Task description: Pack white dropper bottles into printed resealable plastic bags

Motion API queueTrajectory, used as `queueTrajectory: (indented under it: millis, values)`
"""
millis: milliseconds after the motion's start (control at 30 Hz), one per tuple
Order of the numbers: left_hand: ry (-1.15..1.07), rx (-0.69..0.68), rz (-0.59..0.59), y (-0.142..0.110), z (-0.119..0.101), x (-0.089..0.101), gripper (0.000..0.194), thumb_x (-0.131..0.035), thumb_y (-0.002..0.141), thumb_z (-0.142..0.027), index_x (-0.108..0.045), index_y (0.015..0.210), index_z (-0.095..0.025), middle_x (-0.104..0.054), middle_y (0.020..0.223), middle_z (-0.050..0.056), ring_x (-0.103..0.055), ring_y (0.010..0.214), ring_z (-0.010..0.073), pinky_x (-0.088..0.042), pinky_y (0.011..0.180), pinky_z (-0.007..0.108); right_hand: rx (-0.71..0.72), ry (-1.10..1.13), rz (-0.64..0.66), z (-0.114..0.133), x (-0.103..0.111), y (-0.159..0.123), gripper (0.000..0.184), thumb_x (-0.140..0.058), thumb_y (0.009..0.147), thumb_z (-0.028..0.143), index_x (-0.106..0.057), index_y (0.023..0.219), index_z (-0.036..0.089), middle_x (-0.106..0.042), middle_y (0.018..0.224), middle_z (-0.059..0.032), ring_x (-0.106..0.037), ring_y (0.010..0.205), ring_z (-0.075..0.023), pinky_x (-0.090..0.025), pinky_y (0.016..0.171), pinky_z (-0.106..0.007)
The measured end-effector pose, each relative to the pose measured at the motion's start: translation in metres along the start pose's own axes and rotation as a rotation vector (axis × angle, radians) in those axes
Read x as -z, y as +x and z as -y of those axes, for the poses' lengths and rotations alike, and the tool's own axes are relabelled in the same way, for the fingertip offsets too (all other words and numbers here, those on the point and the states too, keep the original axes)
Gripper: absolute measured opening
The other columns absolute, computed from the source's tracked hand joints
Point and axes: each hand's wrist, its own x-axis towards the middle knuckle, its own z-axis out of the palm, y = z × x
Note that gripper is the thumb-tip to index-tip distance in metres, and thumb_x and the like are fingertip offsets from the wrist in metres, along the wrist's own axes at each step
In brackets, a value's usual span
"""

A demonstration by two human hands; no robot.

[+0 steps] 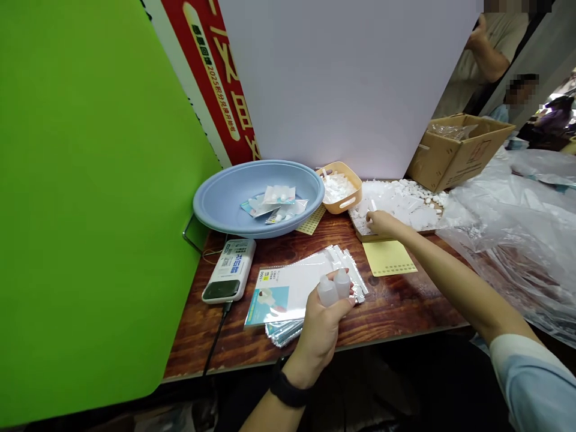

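View: from our head camera we look forward and down over a wooden counter (pixel 396 306); clock positions below are read around our left hand.

Left hand: our left hand (pixel 324 324) is half closed, with a black wristband (pixel 288 387) on the wrist, and has hold of two small white plastic bottles (pixel 335 287) side by side, upright and touching.

Right hand: our right hand (pixel 382 225) reaches out at 2 o'clock from a pale blue sleeve (pixel 531 384), its fingers curled and pinching what looks like a small white piece (pixel 372 206), too small to tell exactly.

Under the left hand: a stack of foil-edged bags (pixel 310 294) with a printed card on top.

At 1 o'clock: a tray of white plastic pieces (pixel 396 204), touching our right hand, beside a yellow card (pixel 389 258).

At 12 o'clock: an orange basket (pixel 339 187) of white pieces.

At 11 o'clock: a blue basin (pixel 225 198) holding foil sachets (pixel 279 204).

At 10 o'clock: a white power bank (pixel 229 270) with a black cable (pixel 216 342).

Further out: a cardboard box (pixel 459 150) at 1 o'clock, clear plastic sheeting (pixel 508 228) at 3 o'clock, and a co-worker's arm (pixel 483 48) past the white board (pixel 342 78).
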Motion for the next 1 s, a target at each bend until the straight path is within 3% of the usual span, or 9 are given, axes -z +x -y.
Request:
queueTrajectory:
  millis: [233, 400, 800, 900, 1000]
  values:
    - [-0.012, 0.027, 0.020, -0.003, -0.001, 0.004, 0.037, -0.074, 0.057, -0.015, -0.069, 0.093, -0.016, -0.064, 0.079, -0.001, -0.055, 0.074, 0.0127, -0.044, 0.074, 0.025, -0.011, 0.013, 0.073, -0.005, -0.005, 0.008, 0.028, -0.056, 0.094, 0.034, -0.060, 0.116, 0.017, -0.061, 0.120, -0.0087, -0.062, 0.102, -0.0203, -0.054, 0.087, -0.041]
    - [0.004, 0.030, 0.017, -0.002, 0.001, 0.007, 0.040, -0.074, 0.058, -0.016, -0.068, 0.098, -0.016, -0.064, 0.080, -0.001, -0.054, 0.071, 0.0116, -0.043, 0.071, 0.025, -0.056, 0.183, 0.081, -0.006, -0.006, 0.008, 0.028, -0.057, 0.093, 0.034, -0.060, 0.116, 0.017, -0.061, 0.120, -0.0086, -0.062, 0.102, -0.0205, -0.054, 0.087, -0.041]
    - [0.005, -0.007, 0.011, -0.003, -0.006, 0.010, 0.036, -0.071, 0.057, -0.016, -0.067, 0.093, -0.015, -0.065, 0.079, 0.000, -0.055, 0.072, 0.0122, -0.042, 0.065, 0.023, -0.153, 1.169, -0.092, -0.012, -0.002, -0.018, 0.030, -0.058, 0.093, 0.033, -0.058, 0.117, 0.015, -0.062, 0.114, -0.0085, -0.063, 0.094, -0.0184, -0.056, 0.079, -0.037]
    - [0.039, -0.032, 0.052, 0.000, -0.005, 0.010, 0.026, -0.068, 0.059, -0.021, -0.062, 0.084, -0.014, -0.063, 0.073, 0.000, -0.048, 0.059, 0.0100, -0.038, 0.055, 0.023, -0.161, 1.387, -0.091, -0.005, -0.006, -0.036, 0.025, -0.057, 0.094, 0.032, -0.059, 0.111, 0.014, -0.063, 0.104, -0.0057, -0.063, 0.083, -0.0146, -0.056, 0.070, -0.031]
    - [0.106, -0.119, 0.061, 0.001, -0.009, 0.013, 0.025, -0.067, 0.062, -0.025, -0.058, 0.084, -0.017, -0.063, 0.069, -0.001, -0.049, 0.059, 0.0115, -0.036, 0.053, 0.023, -0.152, 1.572, -0.074, 0.005, -0.012, -0.065, 0.013, -0.056, 0.094, 0.025, -0.061, 0.097, 0.013, -0.061, 0.085, -0.0010, -0.057, 0.066, -0.0087, -0.051, 0.057, -0.022]
